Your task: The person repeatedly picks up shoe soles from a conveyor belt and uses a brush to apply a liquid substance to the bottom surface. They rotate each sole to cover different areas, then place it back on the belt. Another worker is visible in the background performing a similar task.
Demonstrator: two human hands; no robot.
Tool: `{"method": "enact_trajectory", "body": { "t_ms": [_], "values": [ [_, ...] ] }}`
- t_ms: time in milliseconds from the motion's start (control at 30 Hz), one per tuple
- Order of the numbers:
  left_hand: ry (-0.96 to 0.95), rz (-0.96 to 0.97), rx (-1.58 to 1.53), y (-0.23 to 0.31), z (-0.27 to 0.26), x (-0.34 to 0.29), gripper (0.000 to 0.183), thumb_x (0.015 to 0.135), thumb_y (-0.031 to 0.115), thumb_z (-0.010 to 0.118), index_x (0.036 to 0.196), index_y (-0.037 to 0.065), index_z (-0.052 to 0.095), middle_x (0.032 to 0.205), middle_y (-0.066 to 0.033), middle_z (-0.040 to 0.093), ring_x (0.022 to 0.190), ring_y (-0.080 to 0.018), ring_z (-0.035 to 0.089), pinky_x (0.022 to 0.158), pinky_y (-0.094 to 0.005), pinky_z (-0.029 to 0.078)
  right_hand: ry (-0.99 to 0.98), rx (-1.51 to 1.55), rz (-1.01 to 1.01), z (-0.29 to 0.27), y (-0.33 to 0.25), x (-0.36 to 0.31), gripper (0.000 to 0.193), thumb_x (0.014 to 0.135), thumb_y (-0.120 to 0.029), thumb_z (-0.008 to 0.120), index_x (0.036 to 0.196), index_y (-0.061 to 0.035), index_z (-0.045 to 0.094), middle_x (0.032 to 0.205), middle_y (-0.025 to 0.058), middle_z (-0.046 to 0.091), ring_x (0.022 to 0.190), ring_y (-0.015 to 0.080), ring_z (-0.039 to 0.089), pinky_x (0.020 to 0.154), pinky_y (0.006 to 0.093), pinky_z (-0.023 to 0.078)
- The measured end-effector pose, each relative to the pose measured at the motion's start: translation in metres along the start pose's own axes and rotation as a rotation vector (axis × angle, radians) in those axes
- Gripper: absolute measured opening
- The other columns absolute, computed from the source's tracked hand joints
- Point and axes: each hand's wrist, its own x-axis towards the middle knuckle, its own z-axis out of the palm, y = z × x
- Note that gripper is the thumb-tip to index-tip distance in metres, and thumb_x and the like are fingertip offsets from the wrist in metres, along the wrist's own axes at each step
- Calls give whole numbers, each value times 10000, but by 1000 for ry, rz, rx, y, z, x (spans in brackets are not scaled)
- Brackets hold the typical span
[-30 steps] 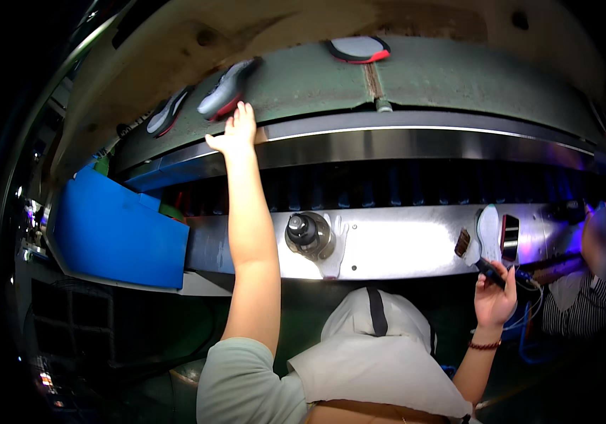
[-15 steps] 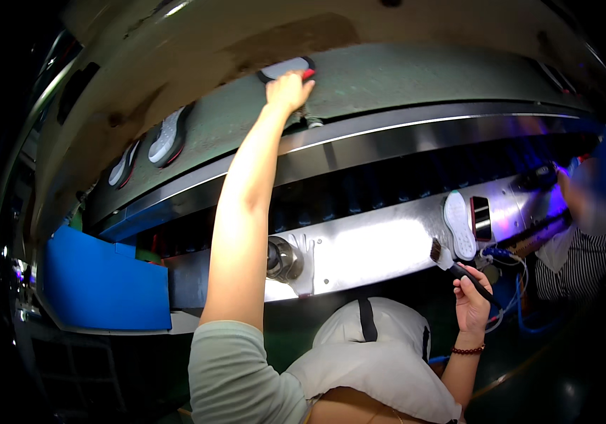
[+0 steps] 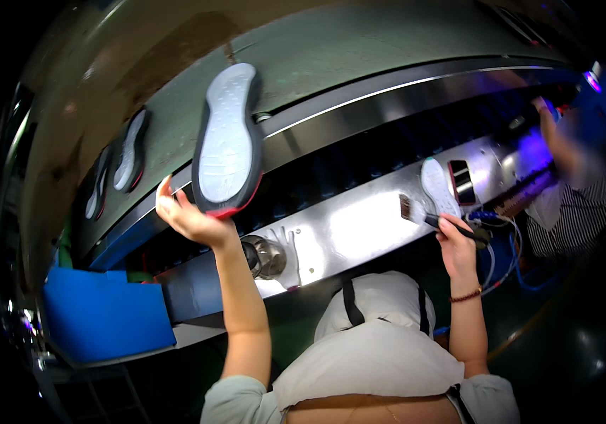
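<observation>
Head view: a grey shoe sole [image 3: 226, 141] has been lifted off the conveyor belt [image 3: 359, 49].
It is gripped at its heel by the left hand [image 3: 191, 220], above the steel desk [image 3: 359, 226]; a brush [image 3: 430, 218] is clasped in the right hand [image 3: 456, 244].

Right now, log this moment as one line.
left hand: holds shoe sole | right hand: holds brush | second sole on metal bench

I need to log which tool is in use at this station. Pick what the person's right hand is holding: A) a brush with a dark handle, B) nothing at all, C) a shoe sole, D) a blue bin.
A: the right hand grips a dark-handled brush with its bristles pointing toward the metal panel, while the left hand holds the grey shoe sole.
</observation>
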Motion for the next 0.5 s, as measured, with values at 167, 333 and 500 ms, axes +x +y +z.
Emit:
{"method": "enact_trajectory", "body": {
  "t_ms": [167, 333, 500],
  "values": [
    [-567, -1333, -651, -44, -56, 5, 410, 722, -27, 467, 1130, -50, 431, 1105, -173, 509, 1026, -288, 506, 916, -430, 395, -81, -93, -18, 14, -9, 13, 200, 743, -43, 627, 921, 44, 598, 760, 38, 594, 671, 64, 519, 577, 169, 368],
    [-573, -1051, -479, -53, -128, -22, 531, 693, 53, 528, 1185, -77, 375, 1126, -202, 490, 1043, -314, 497, 914, -411, 396, -62, -85, 8, 14, -13, 9, 171, 754, -26, 602, 917, 26, 599, 781, 38, 588, 674, 82, 531, 591, 186, 397],
    [-743, -1221, -1048, -31, -130, -67, 673, 624, 167, 592, 1209, -70, 357, 1092, -229, 504, 976, -356, 527, 870, -442, 423, 8, -34, 33, 1, -10, 12, 157, 736, -30, 623, 885, 18, 614, 769, 30, 589, 686, 65, 519, 591, 164, 385]
  ]
}}
